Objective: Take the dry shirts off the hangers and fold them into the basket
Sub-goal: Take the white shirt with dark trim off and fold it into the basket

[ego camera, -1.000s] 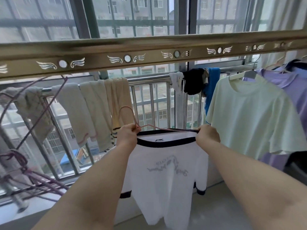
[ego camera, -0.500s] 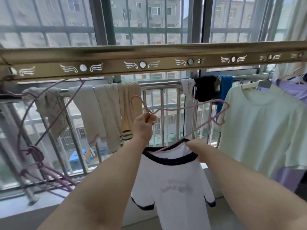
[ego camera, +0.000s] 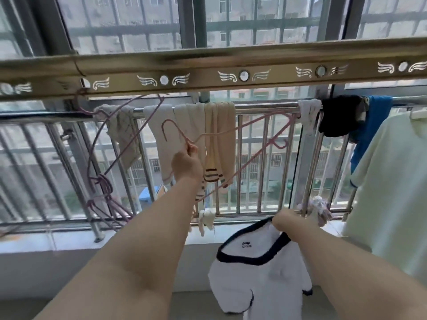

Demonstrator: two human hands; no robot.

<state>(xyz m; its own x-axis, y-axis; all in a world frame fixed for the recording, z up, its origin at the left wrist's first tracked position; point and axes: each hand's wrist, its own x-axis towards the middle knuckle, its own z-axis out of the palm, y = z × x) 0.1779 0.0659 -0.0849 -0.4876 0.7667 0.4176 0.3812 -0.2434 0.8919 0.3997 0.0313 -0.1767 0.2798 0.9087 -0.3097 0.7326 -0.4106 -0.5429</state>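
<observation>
My left grip (ego camera: pixel 187 165) was clenched round the neck of the pink hanger (ego camera: pixel 290 115), just under its hook, holding it bare and tilted in front of the railing (ego camera: pixel 265 109). My right grip (ego camera: pixel 285 221) pinched the dark-trimmed collar of the white shirt (ego camera: pixel 261 278). The shirt hung straight down from that grip, clear of the hanger and well below it, against the low wall. A pale green shirt (ego camera: pixel 392 192) hung at the right.
</observation>
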